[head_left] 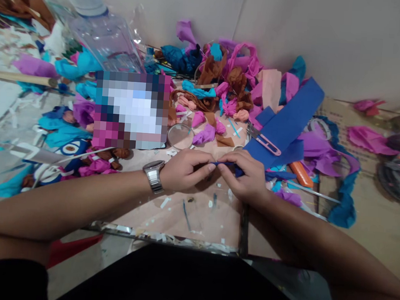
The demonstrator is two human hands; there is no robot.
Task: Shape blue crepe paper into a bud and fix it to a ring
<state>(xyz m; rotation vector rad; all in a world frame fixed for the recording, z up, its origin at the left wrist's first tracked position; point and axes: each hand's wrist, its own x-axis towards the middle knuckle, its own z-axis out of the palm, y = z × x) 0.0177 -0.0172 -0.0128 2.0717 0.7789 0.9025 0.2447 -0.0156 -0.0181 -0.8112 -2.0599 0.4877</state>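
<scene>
Fingers [202, 157] of the left hand [181, 169] and right hand [248, 178] nearly meet tip to tip, pinching a narrow dark-blue piece [224, 163] above the tabletop [214, 233]. It looks folded or rolled (the right hand hides part of it), and its shaping seems unfinished. Broad blue sheets [287, 119], flat and straight-edged, appear unworked beneath a pink-handled cutting tool [269, 143]. Beyond the hands, crumpled purple and pink scraps [204, 135], papery and rounded, look already gathered into shape.

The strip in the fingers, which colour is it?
The strip is dark blue, head view.
</scene>
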